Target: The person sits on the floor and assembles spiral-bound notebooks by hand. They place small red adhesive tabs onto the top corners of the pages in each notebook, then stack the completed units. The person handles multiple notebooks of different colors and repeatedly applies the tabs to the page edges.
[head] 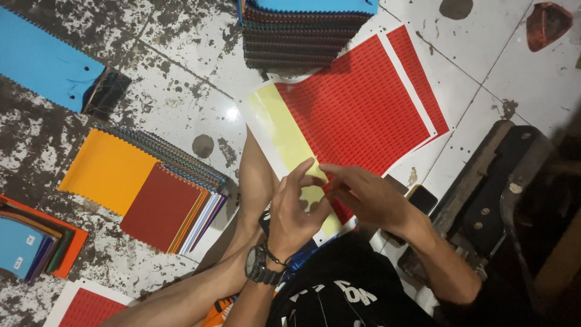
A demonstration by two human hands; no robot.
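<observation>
Fingertips of left hand [298, 209] and right hand [366, 195] pinch one small red sticker [330, 189] off the sticker sheet [357, 103]; peel low and slow (backing tears easily).

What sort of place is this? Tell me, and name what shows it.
Probably a small workshop floor where fabric swatch samples are assembled. Stacks of zigzag-edged colour swatches lie on stained, paint-spattered tiles, and both hands work at a red sticker sheet.
</observation>
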